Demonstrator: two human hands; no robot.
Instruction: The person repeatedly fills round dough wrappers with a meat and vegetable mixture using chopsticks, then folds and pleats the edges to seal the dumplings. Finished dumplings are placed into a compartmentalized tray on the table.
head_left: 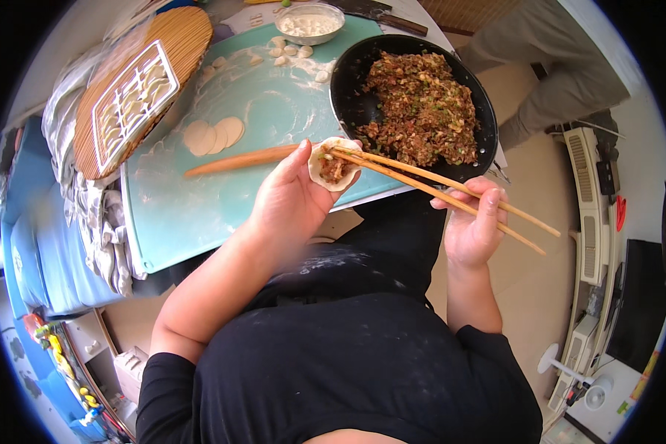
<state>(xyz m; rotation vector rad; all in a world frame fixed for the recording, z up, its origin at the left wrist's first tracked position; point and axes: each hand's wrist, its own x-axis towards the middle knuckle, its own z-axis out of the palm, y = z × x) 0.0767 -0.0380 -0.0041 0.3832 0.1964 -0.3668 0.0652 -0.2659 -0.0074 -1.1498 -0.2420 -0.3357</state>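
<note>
Cupped in my left hand [292, 194] is a round dumpling wrapper [315, 169] with a lump of meat filling [334, 173] in its middle. My right hand [472, 220] grips a pair of wooden chopsticks [422, 180], whose tips touch the filling. A black pan [361, 111] beyond my hands holds a large mound of minced filling [422, 103] flecked with green. Behind my left hand, a wooden rolling pin [237, 159] lies on the floured green mat [177, 229]. Several flat wrappers [213, 136] overlap one another past the pin.
Small dough pieces [288, 50] lie near a glass bowl of flour [309, 24] at the back. On the left, a round woven board [89, 159] carries a white tray [159, 52] of shaped dumplings. A knife [392, 21] lies at the far edge. Another person's trousered legs [547, 44] stand back right.
</note>
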